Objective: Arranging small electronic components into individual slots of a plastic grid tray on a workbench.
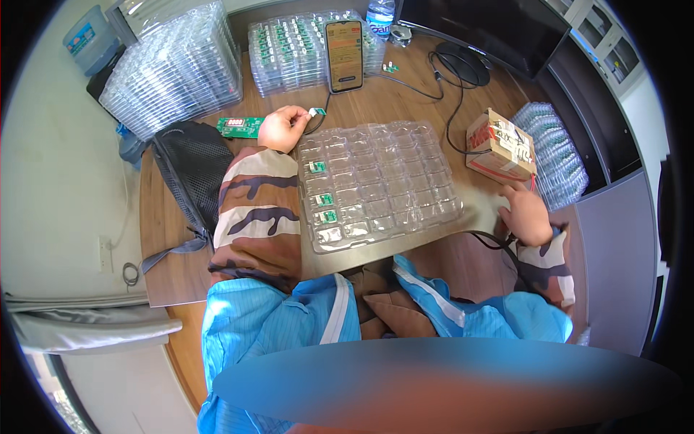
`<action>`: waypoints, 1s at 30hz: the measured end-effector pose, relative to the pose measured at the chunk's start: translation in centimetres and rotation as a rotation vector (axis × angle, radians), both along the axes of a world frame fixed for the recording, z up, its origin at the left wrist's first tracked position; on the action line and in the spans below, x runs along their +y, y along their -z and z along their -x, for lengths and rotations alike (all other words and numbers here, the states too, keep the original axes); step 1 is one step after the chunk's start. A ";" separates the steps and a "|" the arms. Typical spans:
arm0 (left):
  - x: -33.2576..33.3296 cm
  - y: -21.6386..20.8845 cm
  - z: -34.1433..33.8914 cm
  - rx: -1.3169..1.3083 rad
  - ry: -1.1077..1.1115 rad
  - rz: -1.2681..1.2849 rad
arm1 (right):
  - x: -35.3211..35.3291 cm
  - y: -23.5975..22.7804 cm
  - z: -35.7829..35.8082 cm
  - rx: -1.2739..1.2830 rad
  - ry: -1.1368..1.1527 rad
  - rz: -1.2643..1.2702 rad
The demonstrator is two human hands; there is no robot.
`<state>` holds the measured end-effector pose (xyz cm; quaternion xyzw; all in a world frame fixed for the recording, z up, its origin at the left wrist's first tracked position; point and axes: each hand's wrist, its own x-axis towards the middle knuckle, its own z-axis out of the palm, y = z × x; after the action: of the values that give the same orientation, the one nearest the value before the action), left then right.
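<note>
My left hand [283,129] pinches a small green circuit board [317,112] with a white part on it, just beyond the far left corner of a clear plastic tray [383,235]. A longer green board with a digit display [235,127] lies beside that hand, on its left. In the tray's leftmost column sit three small green boards [323,200]; the other pockets hold nothing visible. My right hand [526,215] rests at the table's right edge, next to a taped cardboard box [499,148], thumb and fingers apart, nothing visible in them.
Stacked clear trays [173,76] stand at the back left, with filled trays [285,54] beside them. A phone [345,56] stands upright before these. More trays [553,155] are at the right. A black mesh bag [191,166], cables [457,108] and a monitor [484,25] surround the work area.
</note>
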<state>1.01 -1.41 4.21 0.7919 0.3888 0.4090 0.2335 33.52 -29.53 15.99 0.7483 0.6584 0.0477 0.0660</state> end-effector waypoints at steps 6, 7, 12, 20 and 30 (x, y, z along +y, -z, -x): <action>0.0 -0.1 0.1 0.005 0.001 0.000 | -3.1 6.4 -3.5 -0.091 0.168 -0.044; 0.1 -0.1 0.1 0.005 -0.020 -0.017 | -3.0 7.0 -3.8 -0.140 0.220 -0.074; -0.1 -0.1 0.0 0.007 -0.009 0.015 | -3.2 7.3 -4.9 -0.146 0.153 -0.031; -0.1 -0.2 0.0 0.037 -0.034 0.024 | -3.0 7.0 -4.7 -0.065 0.146 -0.040; -0.5 -0.6 0.1 -0.005 -0.011 0.016 | 8.2 0.6 5.6 0.495 -0.421 -0.260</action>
<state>0.95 -1.89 4.80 0.7868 0.3958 0.4091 0.2385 27.94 -21.31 15.43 0.5872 0.7827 -0.0390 -0.2029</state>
